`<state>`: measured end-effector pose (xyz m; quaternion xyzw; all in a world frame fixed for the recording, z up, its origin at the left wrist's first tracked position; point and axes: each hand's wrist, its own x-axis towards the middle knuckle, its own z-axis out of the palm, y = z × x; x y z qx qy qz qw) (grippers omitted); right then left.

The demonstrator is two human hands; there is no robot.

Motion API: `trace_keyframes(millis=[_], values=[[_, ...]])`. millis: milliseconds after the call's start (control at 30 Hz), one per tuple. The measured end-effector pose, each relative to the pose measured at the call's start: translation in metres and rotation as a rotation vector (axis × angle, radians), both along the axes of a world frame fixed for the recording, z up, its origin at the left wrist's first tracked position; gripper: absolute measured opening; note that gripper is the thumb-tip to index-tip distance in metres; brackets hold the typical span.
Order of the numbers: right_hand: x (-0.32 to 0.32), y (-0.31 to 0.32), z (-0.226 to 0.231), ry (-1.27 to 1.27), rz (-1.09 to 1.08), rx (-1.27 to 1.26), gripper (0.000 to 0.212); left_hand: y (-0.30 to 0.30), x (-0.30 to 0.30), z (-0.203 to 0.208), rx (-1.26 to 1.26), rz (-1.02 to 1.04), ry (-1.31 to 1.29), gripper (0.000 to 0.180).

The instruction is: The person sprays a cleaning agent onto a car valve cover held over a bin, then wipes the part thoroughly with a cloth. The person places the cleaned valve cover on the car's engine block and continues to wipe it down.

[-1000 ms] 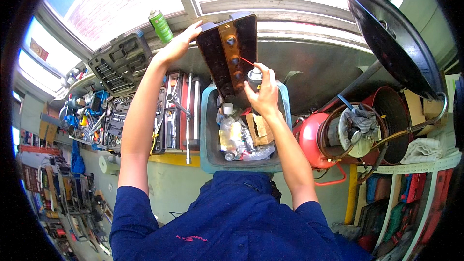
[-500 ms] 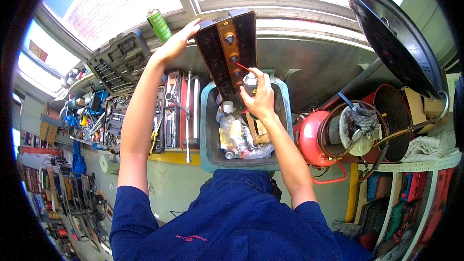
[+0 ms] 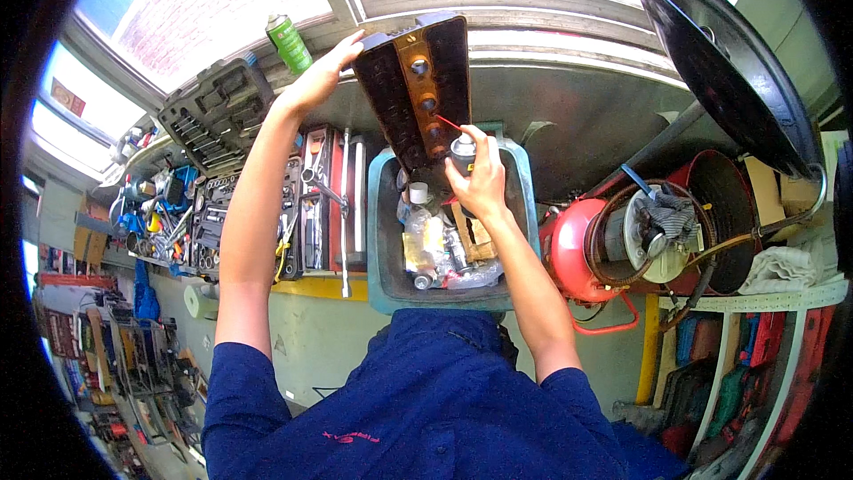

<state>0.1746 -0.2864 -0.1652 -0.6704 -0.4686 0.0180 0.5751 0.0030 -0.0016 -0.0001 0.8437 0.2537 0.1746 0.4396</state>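
My left hand (image 3: 318,80) is closed on the upper left edge of a long black engine valve cover (image 3: 446,62). The cover stands tilted over a blue-grey bin, its brown-stained inside and row of round holes facing me. In my right hand (image 3: 480,182) is an aerosol spray can (image 3: 463,149). Its thin red straw (image 3: 448,123) reaches toward the holes in the cover's lower half. My fingers wrap the can and hide part of it, with the index finger at its top. The cover's lower end goes down inside the bin's far side.
Used bottles and wrappers fill the bin (image 3: 378,280). Left of it are a red toolbox (image 3: 336,213), an open socket-set case (image 3: 209,120) and a green can (image 3: 289,44) on the ledge. To the right stand a red tank (image 3: 573,240) and a large black dish (image 3: 724,62).
The valve cover has shifted very slightly up and left in the picture. Both hands keep their holds, and the straw still points at the cover's lower half.
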Motion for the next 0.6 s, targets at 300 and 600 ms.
trace_keyframes(millis=[300, 600], values=[[0.003, -0.004, -0.011, 0.023, -0.008, -0.015, 0.064, 0.003, -0.003, -0.001, -0.014, 0.001, 0.014, 0.083], [0.004, -0.006, -0.033, 0.004, -0.022, -0.014, 0.067, -0.006, -0.002, 0.007, -0.101, 0.04, 0.053, 0.081]])
